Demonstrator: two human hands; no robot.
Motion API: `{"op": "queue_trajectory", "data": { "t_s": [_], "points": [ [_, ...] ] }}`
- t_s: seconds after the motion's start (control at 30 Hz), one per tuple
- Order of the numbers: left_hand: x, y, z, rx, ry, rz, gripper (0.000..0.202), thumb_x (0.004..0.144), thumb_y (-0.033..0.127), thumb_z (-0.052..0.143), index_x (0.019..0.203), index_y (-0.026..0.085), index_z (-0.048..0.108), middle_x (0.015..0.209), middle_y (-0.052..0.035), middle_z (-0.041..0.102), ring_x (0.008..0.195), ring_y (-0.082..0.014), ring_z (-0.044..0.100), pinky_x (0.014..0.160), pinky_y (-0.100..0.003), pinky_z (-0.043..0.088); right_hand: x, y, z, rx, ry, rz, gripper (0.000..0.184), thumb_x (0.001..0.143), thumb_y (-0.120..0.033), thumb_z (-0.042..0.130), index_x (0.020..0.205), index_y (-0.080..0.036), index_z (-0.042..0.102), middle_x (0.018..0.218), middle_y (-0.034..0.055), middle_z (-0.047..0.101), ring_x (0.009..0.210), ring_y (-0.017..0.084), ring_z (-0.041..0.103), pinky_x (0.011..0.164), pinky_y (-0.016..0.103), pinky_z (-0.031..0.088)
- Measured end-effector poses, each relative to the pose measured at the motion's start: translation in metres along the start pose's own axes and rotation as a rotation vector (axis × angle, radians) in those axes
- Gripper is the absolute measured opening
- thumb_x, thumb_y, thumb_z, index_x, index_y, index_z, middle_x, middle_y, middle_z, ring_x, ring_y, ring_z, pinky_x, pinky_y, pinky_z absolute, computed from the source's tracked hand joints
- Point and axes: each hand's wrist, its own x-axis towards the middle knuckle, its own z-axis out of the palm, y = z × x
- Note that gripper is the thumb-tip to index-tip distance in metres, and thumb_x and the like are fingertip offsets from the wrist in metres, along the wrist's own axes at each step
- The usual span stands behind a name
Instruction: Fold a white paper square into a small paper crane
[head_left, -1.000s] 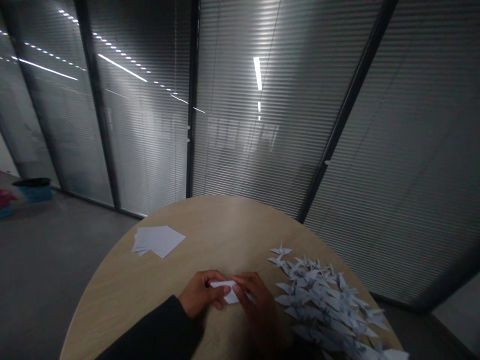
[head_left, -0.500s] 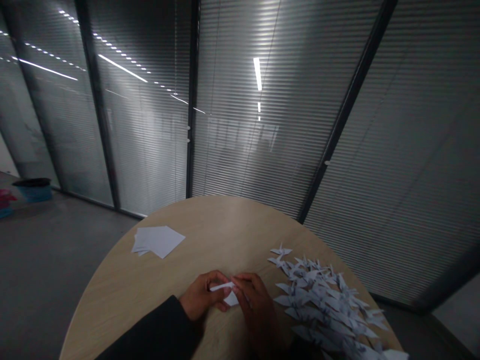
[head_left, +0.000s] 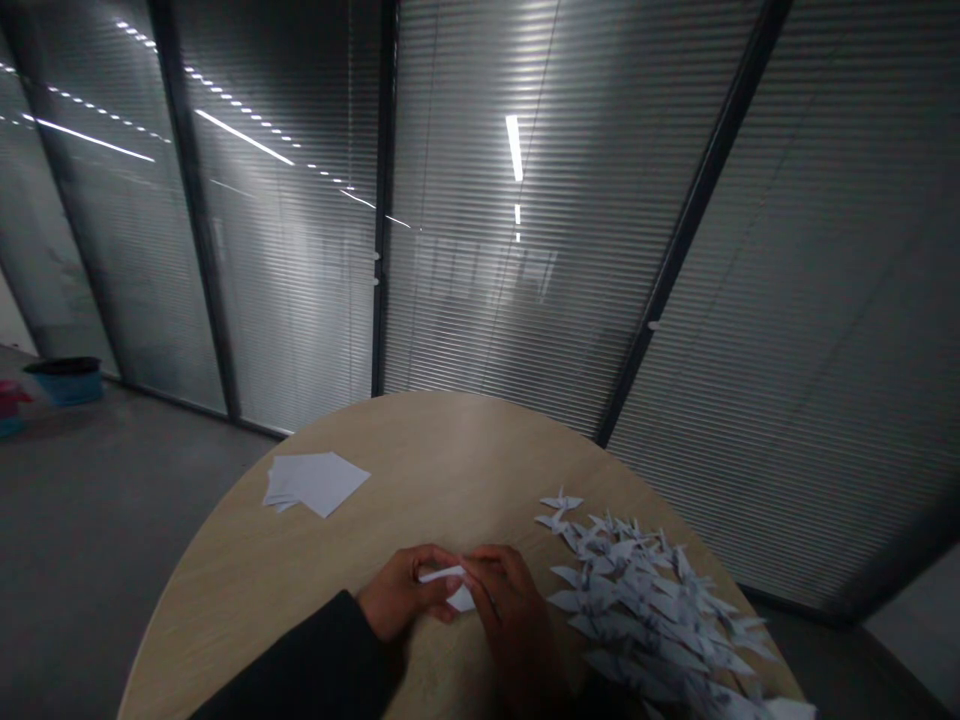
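Observation:
Between my two hands, above the near part of the round table, is a small folded piece of white paper (head_left: 460, 598). My left hand (head_left: 405, 592) pinches its left side between thumb and fingers. From the right, the bent fingers of my right hand (head_left: 510, 600) close on the paper's other edge and cover part of it. To the right of my right hand lies a large group of folded white paper cranes (head_left: 652, 600), crowded together. Farther off on the left, a loose stack of flat white paper sheets (head_left: 322, 482) rests on the table.
The round wooden table (head_left: 442, 440) has its far edge close to a glass partition with blinds (head_left: 487, 330). On the floor at the far left stand a blue bin with a dark liner (head_left: 69, 382) and a red and blue object (head_left: 10, 405).
My right fingers have shifted very slightly over the folded paper, which both hands still hold. The cranes and the stack of sheets stay where they were.

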Motion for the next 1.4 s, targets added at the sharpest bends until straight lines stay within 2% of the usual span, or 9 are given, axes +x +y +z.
{"op": "queue_trajectory", "data": {
  "t_s": [0.13, 0.27, 0.5, 0.7, 0.93, 1.1, 1.27, 1.4],
  "points": [
    [0.0009, -0.0011, -0.0001, 0.0, 0.007, -0.009, 0.055, 0.042, 0.048, 0.086, 0.076, 0.009, 0.066, 0.064, -0.0042, 0.07, 0.051, -0.0123, 0.062, 0.052, -0.024, 0.051, 0.0006, 0.0008, -0.0026, -0.005, -0.042, 0.004, 0.027, 0.093, -0.027, 0.043, 0.099, -0.026, 0.069, 0.097, 0.0067, 0.062, 0.087, 0.018, 0.062, 0.074, 0.028, 0.055],
    [0.0005, -0.0004, -0.0001, 0.012, -0.021, -0.016, 0.053, 0.043, 0.049, 0.085, 0.074, 0.009, 0.069, 0.063, -0.0036, 0.07, 0.051, -0.0114, 0.061, 0.053, -0.024, 0.051, 0.0015, 0.0002, -0.0038, 0.021, -0.023, -0.009, 0.023, 0.09, -0.021, 0.046, 0.093, -0.023, 0.069, 0.094, 0.0064, 0.063, 0.088, 0.019, 0.062, 0.077, 0.03, 0.053],
    [-0.0029, 0.0023, 0.0024, 0.015, -0.076, -0.025, 0.048, 0.046, 0.049, 0.084, 0.069, 0.008, 0.071, 0.06, -0.0041, 0.069, 0.05, -0.0117, 0.06, 0.053, -0.024, 0.049, 0.0025, -0.0007, -0.0023, 0.002, -0.011, 0.001, 0.016, 0.085, -0.014, 0.053, 0.08, -0.021, 0.067, 0.081, 0.0048, 0.064, 0.077, 0.018, 0.061, 0.069, 0.029, 0.052],
    [-0.0011, 0.0008, 0.0017, -0.055, -0.061, -0.051, 0.048, 0.044, 0.047, 0.086, 0.069, 0.008, 0.072, 0.062, -0.006, 0.07, 0.053, -0.0131, 0.062, 0.055, -0.024, 0.05, 0.0037, 0.0017, -0.0012, -0.001, -0.009, -0.046, 0.016, 0.085, -0.012, 0.053, 0.079, -0.021, 0.065, 0.079, 0.0042, 0.063, 0.076, 0.018, 0.06, 0.068, 0.028, 0.051],
    [0.0003, 0.0, -0.0038, -0.118, -0.012, -0.088, 0.046, 0.044, 0.043, 0.087, 0.073, 0.009, 0.075, 0.065, -0.0059, 0.07, 0.056, -0.0108, 0.06, 0.055, -0.02, 0.049, 0.0063, -0.0042, -0.0071, -0.002, -0.06, -0.091, 0.021, 0.086, -0.009, 0.049, 0.089, -0.022, 0.065, 0.085, 0.004, 0.063, 0.082, 0.017, 0.06, 0.072, 0.029, 0.051],
    [-0.0017, 0.0003, -0.0057, -0.159, -0.052, -0.092, 0.042, 0.052, 0.04, 0.086, 0.079, 0.009, 0.075, 0.071, -0.0064, 0.071, 0.062, -0.0112, 0.061, 0.061, -0.021, 0.05, 0.0064, -0.0054, -0.0077, -0.005, -0.081, -0.079, 0.026, 0.086, -0.007, 0.044, 0.093, -0.022, 0.065, 0.089, 0.0048, 0.062, 0.085, 0.017, 0.059, 0.075, 0.029, 0.052],
    [-0.0022, 0.0015, -0.0059, -0.225, -0.037, -0.082, 0.039, 0.055, 0.039, 0.084, 0.076, 0.008, 0.074, 0.075, -0.0087, 0.071, 0.068, -0.0137, 0.063, 0.07, -0.024, 0.05, 0.0059, -0.0058, -0.006, 0.008, -0.076, -0.115, 0.032, 0.085, -0.006, 0.042, 0.101, -0.022, 0.065, 0.092, 0.0053, 0.061, 0.088, 0.018, 0.059, 0.078, 0.03, 0.051],
    [-0.0023, 0.0029, -0.0051, -0.265, -0.024, -0.07, 0.04, 0.055, 0.04, 0.084, 0.074, 0.008, 0.073, 0.072, -0.0082, 0.071, 0.067, -0.0129, 0.063, 0.067, -0.022, 0.05, 0.0042, -0.008, -0.0065, 0.006, -0.101, -0.123, 0.039, 0.083, -0.005, 0.042, 0.109, -0.023, 0.064, 0.099, 0.0068, 0.062, 0.093, 0.019, 0.058, 0.082, 0.033, 0.051]
  ]
}}
